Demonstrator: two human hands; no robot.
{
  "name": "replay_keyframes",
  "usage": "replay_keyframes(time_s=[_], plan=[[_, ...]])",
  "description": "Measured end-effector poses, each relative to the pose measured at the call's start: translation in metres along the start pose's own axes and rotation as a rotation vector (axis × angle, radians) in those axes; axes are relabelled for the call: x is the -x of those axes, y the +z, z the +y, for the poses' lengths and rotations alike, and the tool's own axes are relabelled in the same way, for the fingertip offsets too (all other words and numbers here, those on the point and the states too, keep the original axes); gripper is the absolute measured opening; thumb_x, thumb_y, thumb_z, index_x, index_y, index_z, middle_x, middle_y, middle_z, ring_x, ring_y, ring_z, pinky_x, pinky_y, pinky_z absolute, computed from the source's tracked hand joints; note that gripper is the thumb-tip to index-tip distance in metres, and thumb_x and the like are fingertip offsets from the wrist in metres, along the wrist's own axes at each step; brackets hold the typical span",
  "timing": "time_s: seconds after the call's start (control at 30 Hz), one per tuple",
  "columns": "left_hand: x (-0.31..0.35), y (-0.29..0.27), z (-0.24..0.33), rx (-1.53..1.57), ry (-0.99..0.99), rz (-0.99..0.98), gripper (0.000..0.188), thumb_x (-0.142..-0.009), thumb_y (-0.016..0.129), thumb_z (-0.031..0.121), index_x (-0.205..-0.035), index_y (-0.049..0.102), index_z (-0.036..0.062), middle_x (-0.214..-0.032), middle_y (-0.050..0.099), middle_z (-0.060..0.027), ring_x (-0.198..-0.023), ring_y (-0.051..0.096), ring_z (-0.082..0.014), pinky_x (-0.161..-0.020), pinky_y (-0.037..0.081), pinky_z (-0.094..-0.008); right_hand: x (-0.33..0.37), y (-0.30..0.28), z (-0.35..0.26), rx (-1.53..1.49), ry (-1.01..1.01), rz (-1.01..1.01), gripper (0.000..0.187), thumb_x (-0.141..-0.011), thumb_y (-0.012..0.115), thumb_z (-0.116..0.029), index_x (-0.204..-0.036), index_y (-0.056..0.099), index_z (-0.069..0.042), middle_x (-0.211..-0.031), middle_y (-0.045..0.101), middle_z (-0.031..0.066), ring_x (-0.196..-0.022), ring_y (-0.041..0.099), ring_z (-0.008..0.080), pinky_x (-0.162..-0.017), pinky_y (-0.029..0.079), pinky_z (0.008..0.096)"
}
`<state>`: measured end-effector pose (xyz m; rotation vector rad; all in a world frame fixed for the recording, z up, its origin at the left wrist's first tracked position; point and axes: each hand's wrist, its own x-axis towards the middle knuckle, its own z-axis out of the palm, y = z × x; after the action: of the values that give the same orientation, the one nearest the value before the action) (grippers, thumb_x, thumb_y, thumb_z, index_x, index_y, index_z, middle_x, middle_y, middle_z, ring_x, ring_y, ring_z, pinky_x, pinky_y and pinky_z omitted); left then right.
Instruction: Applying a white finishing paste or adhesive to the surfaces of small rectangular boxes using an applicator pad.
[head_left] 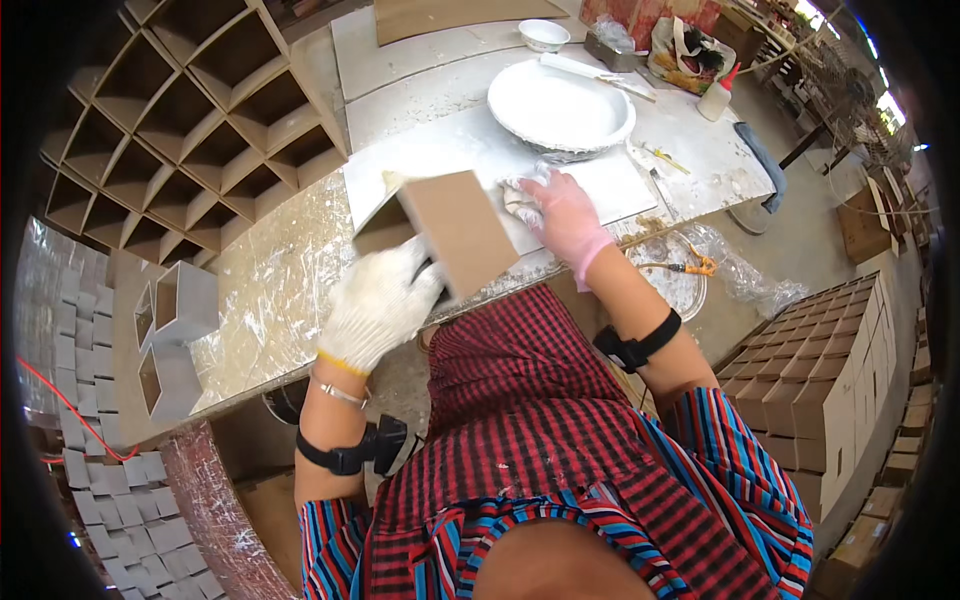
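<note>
My left hand (pixel 372 305), in a white knitted glove, is closed around an open-ended square cardboard box (pixel 468 232). The box is tilted above the near edge of the worktable, its brown side facing up. Just to its right is my right hand (pixel 573 218), in a pink rubber glove, with the fingers bent around a crumpled whitish cloth (pixel 522 204). Beneath both hands lies a white-smeared board (pixel 430 150). A wide white basin (pixel 565 152) stands beyond my right hand, with white material inside and a stick across its rim.
At the left, a cardboard grid of compartments (pixel 185 120) leans over the table (pixel 270 290); smaller grey boxes (pixel 185 300) stand below it. A bowl (pixel 544 35), glue bottle (pixel 715 98) and bag (pixel 690 55) sit at the far side. Stacked boxes (pixel 810 390) fill the right.
</note>
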<state>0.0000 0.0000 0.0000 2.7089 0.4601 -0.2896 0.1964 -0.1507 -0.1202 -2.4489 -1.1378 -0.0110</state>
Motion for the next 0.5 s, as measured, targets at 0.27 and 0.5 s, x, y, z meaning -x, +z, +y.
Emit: replay_keyframes(time_s=[0.27, 0.5], plan=[[0.006, 0.136, -0.119, 0.772, -0.014, 0.568, 0.04, -0.089, 0.046, 0.025, -0.122, 0.045, 0.0023, -0.119, 0.051, -0.0158, -0.107, 0.051, -0.0292, -0.088, 0.042, -0.0373, -0.064, 0.026, -0.033, 0.092, -0.131, 0.206, 0.043, -0.077, 0.059, -0.015, -0.119, 0.052, -0.011, -0.121, 0.046, 0.0202, -0.109, 0.048, 0.0331, -0.093, 0.039, 0.0388], [0.018, 0.119, -0.117, -0.377, -0.063, 0.7, 0.046, -0.094, 0.033, 0.031, -0.131, 0.035, 0.0045, -0.132, 0.042, -0.0086, -0.12, 0.041, -0.0235, -0.099, 0.035, -0.0373, -0.089, 0.055, -0.088, 0.05, -0.498, 0.008, 0.05, -0.079, 0.06, -0.029, -0.124, 0.048, -0.011, -0.128, 0.042, 0.0193, -0.118, 0.04, 0.034, -0.096, 0.036, 0.039]])
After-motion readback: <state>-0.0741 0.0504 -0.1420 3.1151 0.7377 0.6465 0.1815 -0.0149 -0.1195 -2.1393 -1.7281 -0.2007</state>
